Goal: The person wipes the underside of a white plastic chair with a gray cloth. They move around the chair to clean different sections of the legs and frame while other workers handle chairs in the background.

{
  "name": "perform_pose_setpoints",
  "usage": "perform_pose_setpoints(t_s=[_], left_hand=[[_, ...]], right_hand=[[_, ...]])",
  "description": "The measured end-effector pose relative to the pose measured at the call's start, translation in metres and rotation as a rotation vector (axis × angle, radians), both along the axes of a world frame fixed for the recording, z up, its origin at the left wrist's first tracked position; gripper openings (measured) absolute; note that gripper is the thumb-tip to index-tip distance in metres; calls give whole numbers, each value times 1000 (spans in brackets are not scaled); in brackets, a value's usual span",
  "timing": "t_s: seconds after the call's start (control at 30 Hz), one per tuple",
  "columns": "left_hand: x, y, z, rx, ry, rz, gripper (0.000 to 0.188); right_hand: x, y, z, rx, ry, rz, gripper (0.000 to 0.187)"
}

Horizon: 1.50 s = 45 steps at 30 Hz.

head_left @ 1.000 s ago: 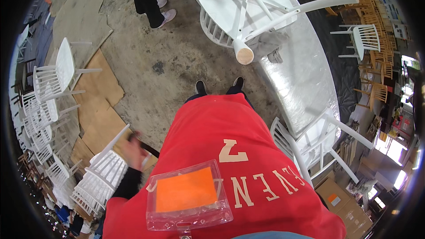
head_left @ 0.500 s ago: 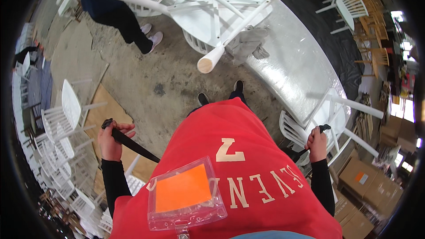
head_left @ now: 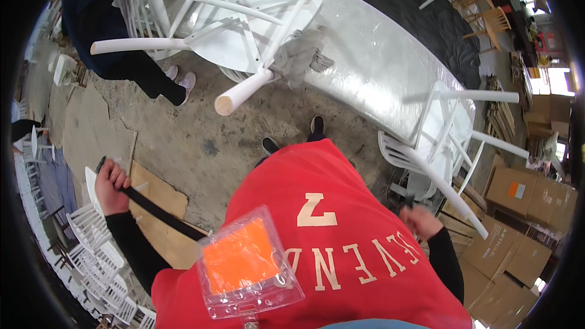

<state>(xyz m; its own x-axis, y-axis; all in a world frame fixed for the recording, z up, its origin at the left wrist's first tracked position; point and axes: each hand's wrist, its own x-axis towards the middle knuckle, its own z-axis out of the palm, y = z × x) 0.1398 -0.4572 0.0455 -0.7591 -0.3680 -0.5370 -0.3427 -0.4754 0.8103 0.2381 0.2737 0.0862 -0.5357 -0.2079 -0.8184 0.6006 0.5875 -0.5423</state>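
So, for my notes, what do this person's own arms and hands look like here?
Both hands are ungloved: the left hand shows clearly, the right hand is blurred. The forearms wear plain black sleeves, close-fitting and reaching about the wrists, coming out from a red garment with pale lettering.

Left hand (head_left: 113, 186): out at far left, fingers curled tightly into a grip.
Left forearm (head_left: 138, 242): slants outward, far and left, from the torso (head_left: 283, 189).
Right hand (head_left: 421, 220): nearer, beside the torso's right side, blurred, fingers curled in.
Right forearm (head_left: 446, 262): points far, leaning slightly left.
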Motion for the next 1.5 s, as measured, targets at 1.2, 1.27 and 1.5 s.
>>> perform_pose_setpoints(t_s=[1.2,1.27,1.5], left_hand=[[-177,496,-59,198,-51,-945,39],[-192,510,-67,187,-83,-1030,37],[-95,538,-82,91,-293,-1763,29]], right_hand=[[138,12,-117,-492,132,-1315,26],[129,-8,-110,-492,191,-1394,24],[119,-59,-118,-521,314,-1784,23]])
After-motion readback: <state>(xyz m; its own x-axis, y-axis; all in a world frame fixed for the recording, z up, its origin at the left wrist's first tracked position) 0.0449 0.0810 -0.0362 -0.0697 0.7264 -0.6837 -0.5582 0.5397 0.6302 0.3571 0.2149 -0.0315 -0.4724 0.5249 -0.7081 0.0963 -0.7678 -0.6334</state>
